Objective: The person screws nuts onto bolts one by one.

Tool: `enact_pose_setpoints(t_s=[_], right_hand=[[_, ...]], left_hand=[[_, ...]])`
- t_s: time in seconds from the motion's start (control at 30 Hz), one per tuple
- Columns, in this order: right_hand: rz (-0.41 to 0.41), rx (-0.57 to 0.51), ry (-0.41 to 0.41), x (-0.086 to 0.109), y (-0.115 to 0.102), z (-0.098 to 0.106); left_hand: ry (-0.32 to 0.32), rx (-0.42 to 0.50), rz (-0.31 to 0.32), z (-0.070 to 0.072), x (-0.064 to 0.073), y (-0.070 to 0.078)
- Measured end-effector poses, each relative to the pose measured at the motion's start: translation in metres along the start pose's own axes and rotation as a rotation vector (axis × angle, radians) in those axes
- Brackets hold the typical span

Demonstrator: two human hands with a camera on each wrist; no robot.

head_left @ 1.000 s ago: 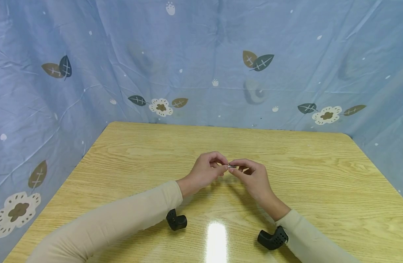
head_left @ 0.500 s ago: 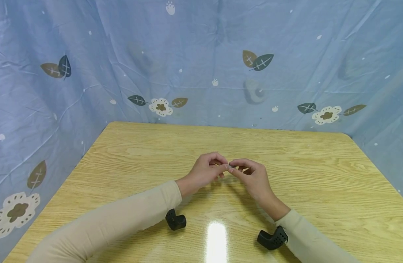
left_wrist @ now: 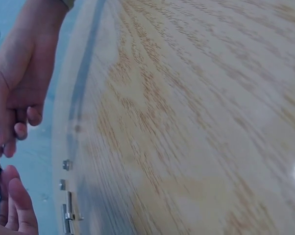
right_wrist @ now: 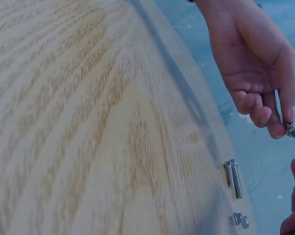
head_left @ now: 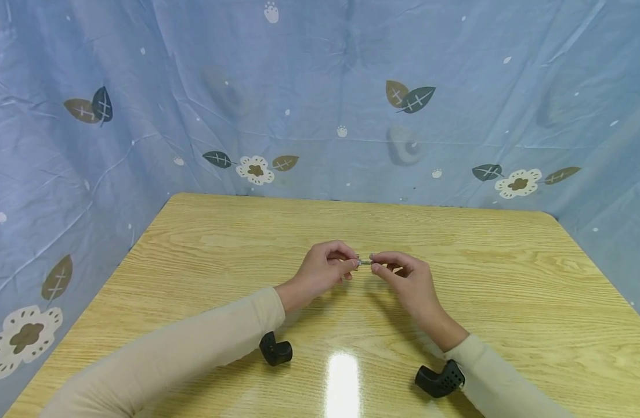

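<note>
My left hand (head_left: pixel 321 271) and right hand (head_left: pixel 412 284) are raised over the middle of the table, fingertips facing each other. Between them runs a small metal bolt (head_left: pixel 365 263), lying roughly level in the head view. Left thumb and fingers pinch the end with a nut (right_wrist: pixel 292 129), its ridged metal shape showing at the fingertips in the right wrist view. The right hand pinches the bolt's other end, which its fingers hide. In the left wrist view the right hand (left_wrist: pixel 27 83) is above and the left fingers (left_wrist: pixel 22 205) below, meeting around the bolt.
Near the table edge in the right wrist view, two bolts (right_wrist: pixel 237 179) lie side by side, with nuts (right_wrist: pixel 238 219) close by. The wood-grain table (head_left: pixel 236 232) is enclosed by a blue patterned cloth (head_left: pixel 320 87). Black wrist cameras (head_left: pixel 438 380) hang under both sleeves.
My hands have drawn slightly apart, the right hand shifting right and the left a little left. More of the bolt's shaft now shows between the fingertips.
</note>
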State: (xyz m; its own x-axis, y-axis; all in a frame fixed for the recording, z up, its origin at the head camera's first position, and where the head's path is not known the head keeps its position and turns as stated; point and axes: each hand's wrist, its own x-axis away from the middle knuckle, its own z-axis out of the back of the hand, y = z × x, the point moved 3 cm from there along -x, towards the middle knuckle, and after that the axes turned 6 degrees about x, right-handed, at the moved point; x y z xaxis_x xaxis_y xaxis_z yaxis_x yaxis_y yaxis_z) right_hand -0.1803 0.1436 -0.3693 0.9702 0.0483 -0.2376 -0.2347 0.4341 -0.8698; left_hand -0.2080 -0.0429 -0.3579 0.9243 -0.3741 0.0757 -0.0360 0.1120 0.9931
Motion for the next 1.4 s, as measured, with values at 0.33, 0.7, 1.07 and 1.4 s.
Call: enact_pose_setpoints(t_s=[0.33, 0.7, 1.07, 1.4], right_hand=[[0.018, 0.028, -0.006, -0.002, -0.004, 0.000], [-0.036, 0.191, -0.066, -0.006, -0.004, 0.000], [0.007, 0.303, -0.151, -0.008, -0.001, -0.007], [-0.044, 0.334, -0.241, -0.009, 0.009, -0.013]], left_hand=[[-0.005, -0.008, -0.002, -0.001, 0.001, 0.002], [-0.033, -0.180, -0.001, 0.003, -0.004, -0.001], [-0.050, -0.330, 0.057, -0.001, -0.007, -0.004], [-0.076, -0.440, 0.075, -0.003, -0.010, -0.010]])
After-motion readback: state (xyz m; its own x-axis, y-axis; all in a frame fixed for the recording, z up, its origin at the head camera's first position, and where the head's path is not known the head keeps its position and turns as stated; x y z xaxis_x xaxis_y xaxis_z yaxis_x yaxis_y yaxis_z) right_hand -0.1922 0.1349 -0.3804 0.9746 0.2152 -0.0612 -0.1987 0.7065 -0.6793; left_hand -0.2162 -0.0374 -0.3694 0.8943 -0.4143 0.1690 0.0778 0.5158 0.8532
